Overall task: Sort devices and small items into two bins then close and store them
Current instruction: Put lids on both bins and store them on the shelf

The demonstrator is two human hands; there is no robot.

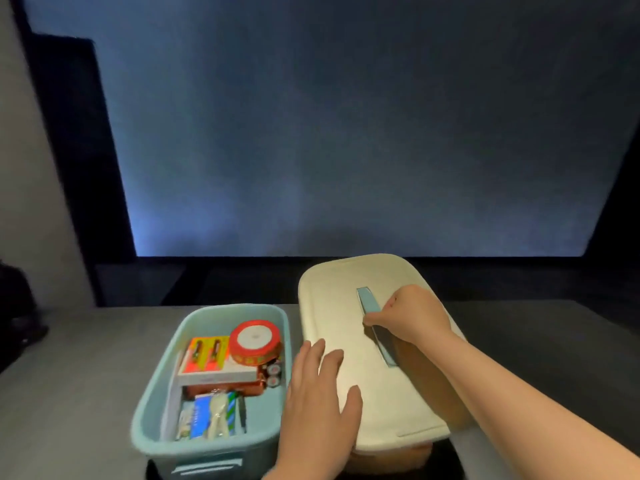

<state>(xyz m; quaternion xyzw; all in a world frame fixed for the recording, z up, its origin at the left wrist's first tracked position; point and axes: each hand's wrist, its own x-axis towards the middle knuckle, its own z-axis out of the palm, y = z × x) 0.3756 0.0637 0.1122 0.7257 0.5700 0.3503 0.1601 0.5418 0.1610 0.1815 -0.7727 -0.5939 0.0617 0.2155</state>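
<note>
left hand (320, 393) flat on cream lid (349, 306), fingers straight; right hand (412, 315) pinches lid's blue handle (369, 301). open blue bin (152, 403) just left of hands.

Grey table (69, 358) before a large, dimly glowing blue screen (346, 133)

Plastic bins on a matt worktop

The blue bin (156, 386) and cream lid (332, 306) look like smooth, matt plastic; the ribbon spool (255, 341) is glossy red; the grey worktop (79, 368) looks dull, finely textured.
</note>
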